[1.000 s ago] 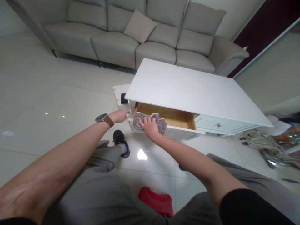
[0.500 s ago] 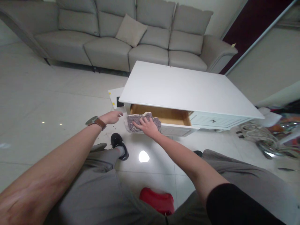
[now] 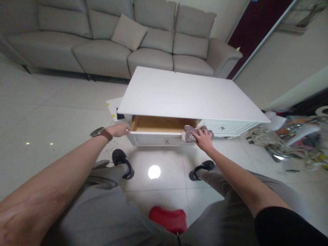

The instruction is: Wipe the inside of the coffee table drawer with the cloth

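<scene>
A white coffee table [image 3: 176,92] has its left drawer [image 3: 153,139] pulled out, with bare wood showing inside. My left hand [image 3: 120,130], a watch on its wrist, is closed at the left corner of the drawer front. Under my right hand [image 3: 204,138] is a grey-brown patterned cloth [image 3: 190,134] with a pale edge, pressed over the right end of the drawer front. Spread fingers keep hold of the cloth. A small knob [image 3: 167,142] sits midway along the drawer front.
Behind the table stands a long grey sofa [image 3: 151,58] with a cushion [image 3: 129,32]. A red object [image 3: 168,219] lies on the floor between my legs. Cables and clutter [image 3: 289,136] are heaped at the right. A white board [image 3: 112,108] shows left of the table.
My right hand has slid the cloth from the left end of the drawer front to its right end. My left hand has come onto the drawer's left corner. The view has shifted right.
</scene>
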`<action>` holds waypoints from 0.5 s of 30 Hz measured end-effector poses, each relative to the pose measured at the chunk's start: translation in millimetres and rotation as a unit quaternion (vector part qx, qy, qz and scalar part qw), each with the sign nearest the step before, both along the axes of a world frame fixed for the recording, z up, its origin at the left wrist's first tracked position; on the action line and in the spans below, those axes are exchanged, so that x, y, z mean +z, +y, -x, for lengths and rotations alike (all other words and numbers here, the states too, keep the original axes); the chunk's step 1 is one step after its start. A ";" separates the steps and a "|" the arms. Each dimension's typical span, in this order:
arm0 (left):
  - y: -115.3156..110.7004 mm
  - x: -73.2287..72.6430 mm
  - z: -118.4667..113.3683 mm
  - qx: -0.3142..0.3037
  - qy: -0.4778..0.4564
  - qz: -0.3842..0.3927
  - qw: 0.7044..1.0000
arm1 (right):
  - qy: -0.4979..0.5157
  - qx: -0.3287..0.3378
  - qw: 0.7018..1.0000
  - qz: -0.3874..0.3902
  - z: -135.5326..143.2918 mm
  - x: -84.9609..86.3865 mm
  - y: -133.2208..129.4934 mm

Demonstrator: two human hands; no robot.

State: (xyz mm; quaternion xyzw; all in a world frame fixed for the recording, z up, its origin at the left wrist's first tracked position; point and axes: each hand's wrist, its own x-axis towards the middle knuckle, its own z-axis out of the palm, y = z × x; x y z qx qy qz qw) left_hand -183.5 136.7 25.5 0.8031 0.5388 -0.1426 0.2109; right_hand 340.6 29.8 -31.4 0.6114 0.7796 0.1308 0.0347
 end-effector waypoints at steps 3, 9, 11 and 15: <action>1.2 -1.6 -2.3 0.007 0.001 -0.010 1.000 | 0.068 -0.057 0.996 -0.027 -20.1 -12.9 -3.1; -0.3 -1.5 -7.6 0.001 -0.007 -0.019 1.000 | 0.272 -0.091 0.952 -0.107 -33.3 -55.2 -6.3; -0.9 -0.1 -10.0 -0.011 0.000 -0.025 1.000 | 0.335 -0.128 0.924 -0.131 -33.3 -70.4 -6.9; -1.6 3.2 -15.6 -0.017 0.004 -0.043 0.999 | 0.442 -0.156 0.865 -0.176 -35.2 -95.3 -3.1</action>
